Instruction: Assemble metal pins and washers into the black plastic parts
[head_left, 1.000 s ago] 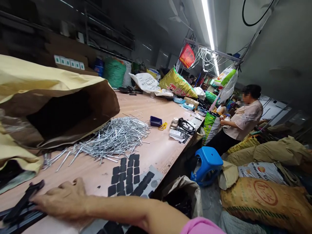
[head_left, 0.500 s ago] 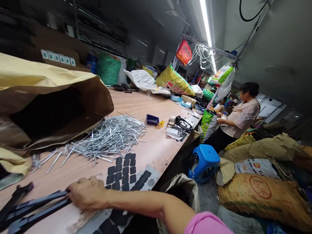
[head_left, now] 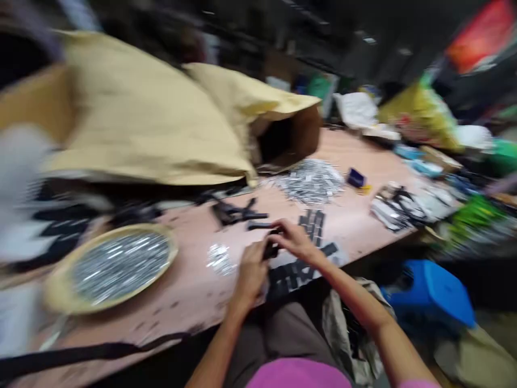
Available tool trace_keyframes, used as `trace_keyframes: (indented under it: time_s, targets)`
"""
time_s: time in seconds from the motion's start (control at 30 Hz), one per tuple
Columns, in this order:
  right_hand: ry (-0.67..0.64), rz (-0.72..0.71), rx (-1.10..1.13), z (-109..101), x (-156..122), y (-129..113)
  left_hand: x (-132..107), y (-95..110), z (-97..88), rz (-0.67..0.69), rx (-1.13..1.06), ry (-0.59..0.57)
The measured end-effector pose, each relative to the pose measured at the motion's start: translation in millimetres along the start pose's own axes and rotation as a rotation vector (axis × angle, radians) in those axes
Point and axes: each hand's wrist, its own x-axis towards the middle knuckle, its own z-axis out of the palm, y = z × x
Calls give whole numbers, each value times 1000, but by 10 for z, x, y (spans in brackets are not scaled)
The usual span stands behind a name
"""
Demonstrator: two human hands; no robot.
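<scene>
The picture is smeared by head motion. Both hands meet over the near edge of the wooden table [head_left: 194, 280]. My left hand [head_left: 251, 272] is curled around a small black part [head_left: 270, 250]. My right hand [head_left: 294, 240] pinches the same black part from the far side. A sheet of black pads [head_left: 297, 269] lies just under and right of the hands. More black plastic pieces [head_left: 236, 213] lie a little beyond them. A small heap of metal pins [head_left: 219, 257] sits left of my left hand.
A round yellow tray [head_left: 60, 293] of metal pins sits at the left. A big yellow-brown paper sack [head_left: 161, 124] lies open behind, with a pile of pins [head_left: 311, 180] at its mouth. A blue stool [head_left: 432, 288] stands on the floor at right.
The view has swung left and down. My right hand has left the long black pieces and come together with my left hand, which was out of sight before, on a small black part.
</scene>
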Motion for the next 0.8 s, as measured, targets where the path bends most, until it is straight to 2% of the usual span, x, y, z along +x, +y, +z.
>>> trace_keyframes:
  time_s: [0.07,0.13,0.2,0.3,0.4,0.5,0.63,0.8]
  targets:
    - [-79,11,116,31,145,161,-54,-166,-196,-160,-129,13]
    - [-108,15,125,56,356,321,-36,-269,-277,-356,-270,93]
    - [-40,24,-29,69,574,436,-5,-337,-326,-516,-422,173]
    - [14,23,-427,100,862,537,1,-403,-413,-656,-666,299]
    - [-87,21,-741,192,1051,597,7,-447,-485,-731,-854,349]
    - [-148,2,-853,289,1115,630,59,-466,-474,-784,-992,361]
    - [-120,-12,-716,314,1011,616,183,-462,-337,-842,-1116,385]
    - [-112,-39,-314,316,674,517,324,-461,-163,-769,-1256,315]
